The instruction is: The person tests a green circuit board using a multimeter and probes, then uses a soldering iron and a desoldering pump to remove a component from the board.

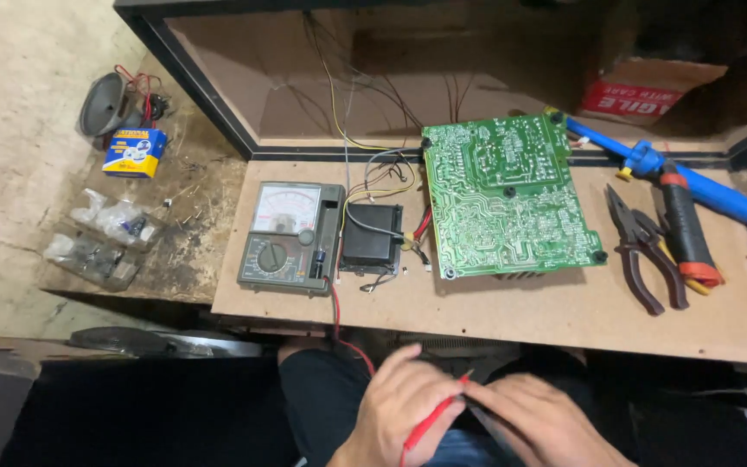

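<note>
Brown fibreboard bench [512,316], green circuit board [505,197], rough concrete floor [10,130]

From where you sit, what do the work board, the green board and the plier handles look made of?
Work board: matte brown pressed fibreboard, likely, going by its smooth grainless face. Green circuit board: glossy lacquered laminate with shiny solder points. Pliers: dull dark metal, handles apparently dark rubbery coating.

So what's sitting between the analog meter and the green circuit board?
In the head view, a small black box-shaped part with loose wires lies on the board between the analog meter and the green circuit board.
</note>
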